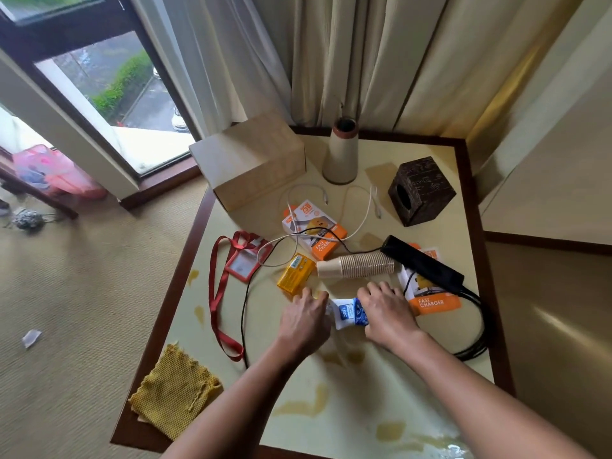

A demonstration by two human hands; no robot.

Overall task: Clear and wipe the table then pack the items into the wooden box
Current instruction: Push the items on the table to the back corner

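Observation:
My left hand (pixel 306 314) and my right hand (pixel 385 311) both rest on a blue and white tissue pack (pixel 347 313) in the middle of the cream table (pixel 331 385). Each hand grips one end of the pack. Just beyond lie a stack of paper cups (pixel 356 265) on its side, a yellow box (pixel 295 272), two orange charger boxes (pixel 314 228) (pixel 433 301), a black power strip (pixel 422 265) and a red lanyard with card holder (pixel 231 276). The wooden box (pixel 255 160) stands at the table's far left corner. A yellow cloth (pixel 175 390) lies at the near left edge.
A tall cone-shaped vase (pixel 341 154) and a dark tissue-box cover (pixel 420 190) stand at the back. White cables (pixel 357 210) and a black cord (pixel 477 326) trail across the top. Yellowish spill stains (pixel 301 404) mark the near part. Curtains hang behind, carpet to the left.

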